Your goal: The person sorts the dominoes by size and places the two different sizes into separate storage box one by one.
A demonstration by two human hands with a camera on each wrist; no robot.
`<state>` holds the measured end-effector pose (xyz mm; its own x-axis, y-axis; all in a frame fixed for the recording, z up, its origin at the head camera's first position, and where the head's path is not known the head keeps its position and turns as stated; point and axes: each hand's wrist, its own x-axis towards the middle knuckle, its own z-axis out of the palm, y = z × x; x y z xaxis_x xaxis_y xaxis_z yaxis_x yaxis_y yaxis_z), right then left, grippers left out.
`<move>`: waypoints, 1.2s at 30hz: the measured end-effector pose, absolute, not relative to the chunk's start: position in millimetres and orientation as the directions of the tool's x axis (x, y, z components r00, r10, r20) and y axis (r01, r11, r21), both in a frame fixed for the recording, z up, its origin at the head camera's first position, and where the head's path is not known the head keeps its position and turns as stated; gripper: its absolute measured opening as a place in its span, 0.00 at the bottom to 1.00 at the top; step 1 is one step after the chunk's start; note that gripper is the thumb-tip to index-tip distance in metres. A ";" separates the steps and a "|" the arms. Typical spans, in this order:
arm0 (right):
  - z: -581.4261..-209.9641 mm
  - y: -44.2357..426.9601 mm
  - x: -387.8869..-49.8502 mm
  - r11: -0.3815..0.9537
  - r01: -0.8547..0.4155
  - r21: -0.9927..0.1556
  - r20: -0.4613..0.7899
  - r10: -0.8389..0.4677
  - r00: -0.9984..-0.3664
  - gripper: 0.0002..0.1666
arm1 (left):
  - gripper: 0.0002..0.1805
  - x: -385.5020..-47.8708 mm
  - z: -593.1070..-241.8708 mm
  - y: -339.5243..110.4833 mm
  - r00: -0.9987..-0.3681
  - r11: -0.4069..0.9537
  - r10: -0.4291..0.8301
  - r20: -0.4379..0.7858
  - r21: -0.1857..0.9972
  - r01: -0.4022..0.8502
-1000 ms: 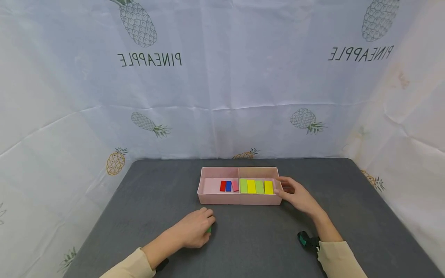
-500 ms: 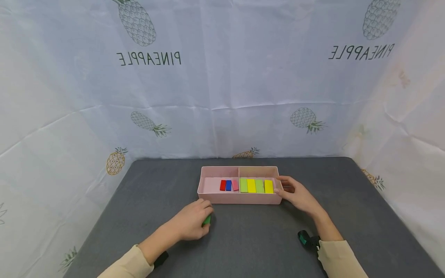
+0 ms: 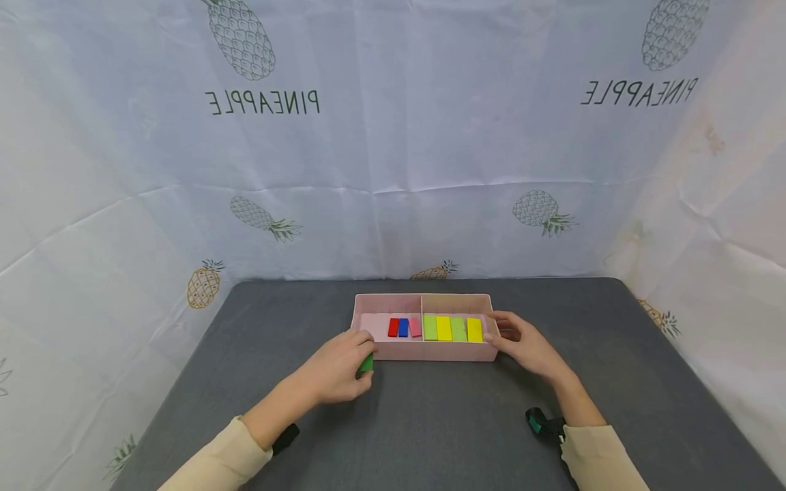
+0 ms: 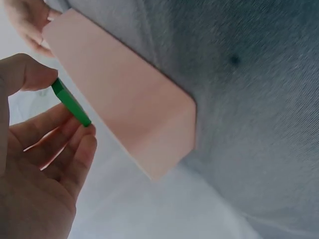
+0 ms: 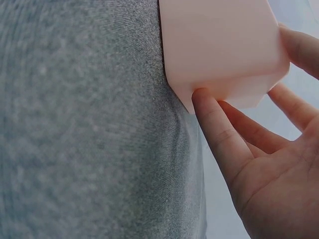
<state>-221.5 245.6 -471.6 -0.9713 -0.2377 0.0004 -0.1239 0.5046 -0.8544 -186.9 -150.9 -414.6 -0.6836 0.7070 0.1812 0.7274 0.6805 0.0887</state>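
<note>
My left hand (image 3: 334, 368) pinches a thin green rectangular block (image 4: 72, 103) between thumb and fingertips. It is just off the near left corner of a pink two-compartment box (image 3: 430, 352), and the block is outside the box. At the box's right end, my right hand (image 3: 531, 348) holds the end wall and rim, with fingers (image 5: 217, 124) touching the outside of the wall. Lying in the left compartment are a red block (image 3: 394, 327), a blue block (image 3: 403, 327) and a pink block (image 3: 415, 327). Light green blocks (image 3: 458, 329) and yellow blocks (image 3: 444, 329) alternate in the right compartment.
The box stands on a dark grey tabletop (image 3: 442, 429). A white cloth (image 3: 381, 150) printed with pineapples hangs behind the table and along both sides. Black devices sit near both wrists, such as the right wrist device (image 3: 543, 423).
Holding the green block, my left hand has moved forward from the table in front of the box to its near left corner. My right hand has stayed at the box's right end.
</note>
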 end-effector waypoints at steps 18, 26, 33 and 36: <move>-472.1 244.0 -222.3 0.524 -0.114 -0.844 -0.003 -0.219 -0.976 0.40 | 0.20 -214.9 -397.2 -138.8 -0.702 0.700 0.678 0.219 0.101 0.707; -470.8 243.8 -222.5 0.520 -0.103 -0.848 -0.015 -0.218 -0.976 0.40 | 0.21 -229.5 -397.1 -133.5 -0.739 0.731 0.646 0.191 0.125 0.671; -471.6 244.3 -222.7 0.524 -0.108 -0.845 -0.011 -0.219 -0.976 0.40 | 0.22 -241.6 -396.8 -126.8 -0.766 0.753 0.627 0.143 0.142 0.643; -472.3 244.2 -222.8 0.522 -0.112 -0.845 -0.008 -0.222 -0.975 0.40 | 0.20 -247.4 -398.9 -125.4 -0.770 0.757 0.624 0.133 0.144 0.638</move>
<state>-222.8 244.2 -472.3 -0.9750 -0.2219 -0.0083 -0.1117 0.5225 -0.8453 -247.4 -125.4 -398.9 -0.7701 0.6239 0.1330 0.6378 0.7566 0.1437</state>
